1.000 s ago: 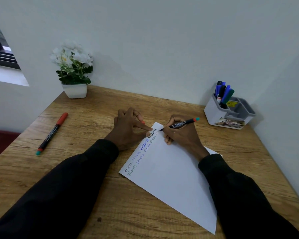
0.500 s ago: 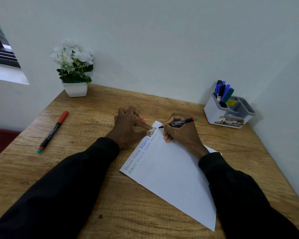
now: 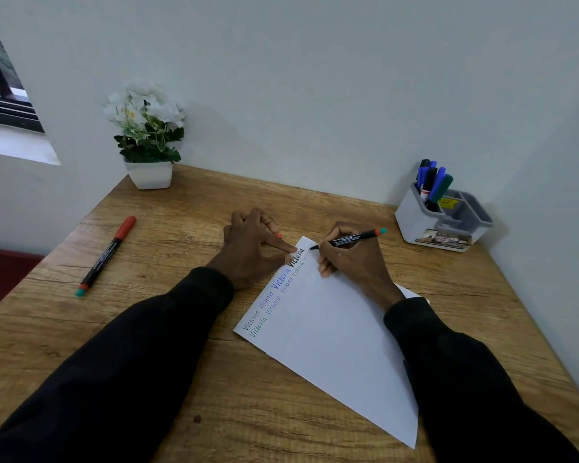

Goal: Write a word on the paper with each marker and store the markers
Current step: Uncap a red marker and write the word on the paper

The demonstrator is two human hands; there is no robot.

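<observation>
A white sheet of paper (image 3: pixel 335 335) lies at an angle on the wooden desk, with two rows of the same handwritten word along its left edge. My right hand (image 3: pixel 351 259) grips a black marker (image 3: pixel 351 239) with a red band and teal end, its tip at the sheet's far corner beside a bold black word. My left hand (image 3: pixel 253 248) presses its forefinger on the paper's far edge, and its curled fingers hold a red cap (image 3: pixel 278 235), mostly hidden. A second black marker with a red cap (image 3: pixel 106 255) lies on the desk at the left.
A white and grey desk organizer (image 3: pixel 445 218) stands at the back right with several blue, black and green markers in its rear compartment. A white pot of white flowers (image 3: pixel 147 145) stands at the back left. Walls close the desk behind and on the right.
The marker tip has crept a little further along the top row toward the paper's far corner. The left hand has stayed in place.
</observation>
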